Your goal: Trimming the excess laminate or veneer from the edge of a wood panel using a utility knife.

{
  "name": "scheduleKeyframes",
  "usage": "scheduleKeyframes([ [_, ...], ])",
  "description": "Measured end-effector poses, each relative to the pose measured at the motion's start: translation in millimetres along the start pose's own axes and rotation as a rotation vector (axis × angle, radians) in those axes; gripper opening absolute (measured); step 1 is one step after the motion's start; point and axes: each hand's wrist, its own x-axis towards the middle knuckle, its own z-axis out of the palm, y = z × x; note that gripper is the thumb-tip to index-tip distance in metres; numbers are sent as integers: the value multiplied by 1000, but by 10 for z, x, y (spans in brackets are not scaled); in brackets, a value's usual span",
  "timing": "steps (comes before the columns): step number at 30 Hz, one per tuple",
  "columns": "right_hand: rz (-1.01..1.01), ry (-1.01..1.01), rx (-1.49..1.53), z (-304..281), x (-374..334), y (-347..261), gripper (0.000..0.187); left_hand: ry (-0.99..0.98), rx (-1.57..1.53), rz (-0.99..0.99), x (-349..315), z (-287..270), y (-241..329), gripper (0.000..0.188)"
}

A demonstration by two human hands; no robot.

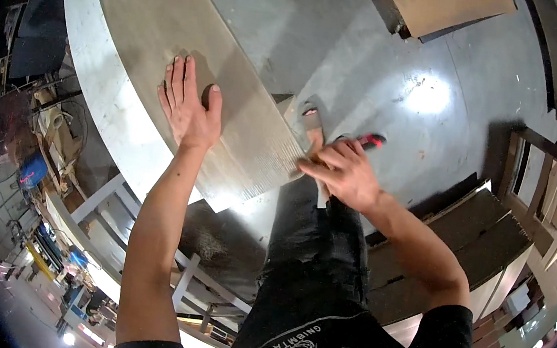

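My left hand lies flat on a long brown board with a fine grain, fingers stretched and the thumb apart. The board rests on a white surface that shows along its left side. My right hand is at the board's near right corner, slightly blurred, with its fingers curled and the index finger reaching to the edge. A narrow pale piece shows just below that hand. Whether the fingers hold it, I cannot tell. Beyond the hand is a red and black object, partly hidden.
Grey floor stretches past the board. A flat brown panel lies at the far right. Nearer on the right stands a dark brown stack. At left are cluttered materials with a blue item. A grey metal frame stands below the board.
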Motion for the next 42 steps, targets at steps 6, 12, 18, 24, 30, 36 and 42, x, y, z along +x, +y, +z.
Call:
scheduleKeyframes([
  [6, 363, 25, 206, -107, -191, -248, 50, 18, 1, 19, 18, 56, -42, 70],
  [12, 317, 220, 205, 120, 229, -287, 47, 39, -22, 59, -34, 42, -75, 68],
  [18, 573, 298, 269, 372, -82, -1016, 44, 24, -11, 64, -77, 55, -106, 68],
  [24, 897, 774, 200, 1052, 198, -1788, 37, -13, -3, 76, -46, 37, -47, 69],
  [30, 755, 617, 249, 1863, 420, -2956, 49, 19, -45, 99, -59, 82, -138, 69],
  [36, 1065, 439, 910, 1976, 190, -3423, 48, 54, -59, 114, -87, 136, -108, 69],
  [42, 1035, 971, 224, 1154, 123, -1924, 38, 49, -30, 93, -101, 104, -175, 67],
])
